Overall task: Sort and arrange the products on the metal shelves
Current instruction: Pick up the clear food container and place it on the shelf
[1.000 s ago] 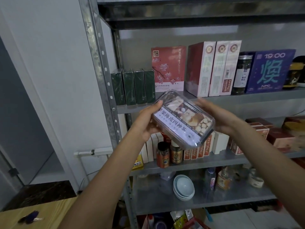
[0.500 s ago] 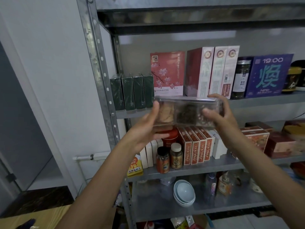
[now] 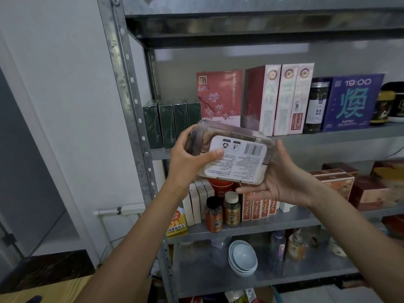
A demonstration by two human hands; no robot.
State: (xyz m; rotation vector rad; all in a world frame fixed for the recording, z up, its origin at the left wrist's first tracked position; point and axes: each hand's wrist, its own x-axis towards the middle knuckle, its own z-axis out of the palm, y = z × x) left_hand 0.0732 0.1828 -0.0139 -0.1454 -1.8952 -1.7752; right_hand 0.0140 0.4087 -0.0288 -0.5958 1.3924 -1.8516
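Head view: the metal shelving (image 3: 328, 138) fills the frame behind the clear plastic box (image 3: 236, 158), which I hold in the air in front of it, tilted, with its white printed label facing me. Up and to the right of the box a purple carton (image 3: 354, 101) stands on a shelf. Closer to the box, 3 tall red-and-white cartons (image 3: 279, 99) stand side by side just above its right end. Directly above the box stands a pink carton with blossoms (image 3: 218, 97), and the box covers its bottom edge. Up and to the left of the box are 4 dark green packs (image 3: 172, 123), upright in a row. My left hand (image 3: 185, 158) clamps the box's left end, with the thumb pressed flat on the label and the fingers wrapped behind. My right hand (image 3: 282, 178) cradles the right end from beneath; its fingers are stretched out nearly straight along the lower edge and its thumb rises beside the right wall. Far below the box sit stacked pale blue bowls (image 3: 242, 259). Just under the box stand 2 small bottles (image 3: 223, 211), 1 with a black cap and 1 with a white cap.
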